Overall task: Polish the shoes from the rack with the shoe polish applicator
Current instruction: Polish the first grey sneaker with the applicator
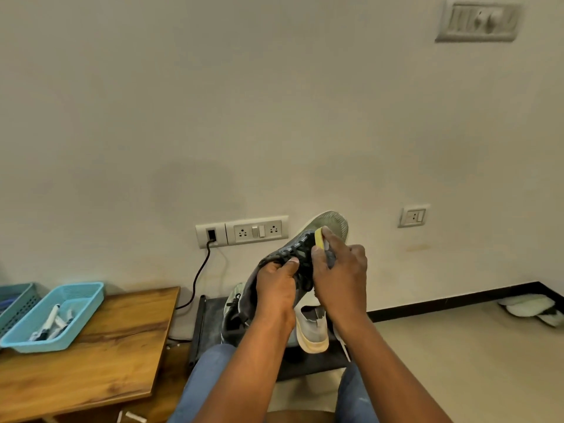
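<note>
Shoe (283,254) held up: dark grey upper, black laces, pale grey-green sole. Applicator (319,238) against it – yellow pad, grey body. Shoe rack (210,312) below is black; on it a light grey shoe (312,329) with cream-yellow sole, and a pale green shoe (233,303) with dark laces. Table (100,355) – warm brown wood, darker grain streaks. Basket (55,315) on it is light blue, perforated pattern on the walls; second basket (15,300) at the left edge is a darker teal-blue. Wall (274,102) is off-white, skirting (457,299) black, floor (473,361) beige. Socket plates (242,232) white; cable (198,273) black. Trousers (201,383) – blue denim.
</note>
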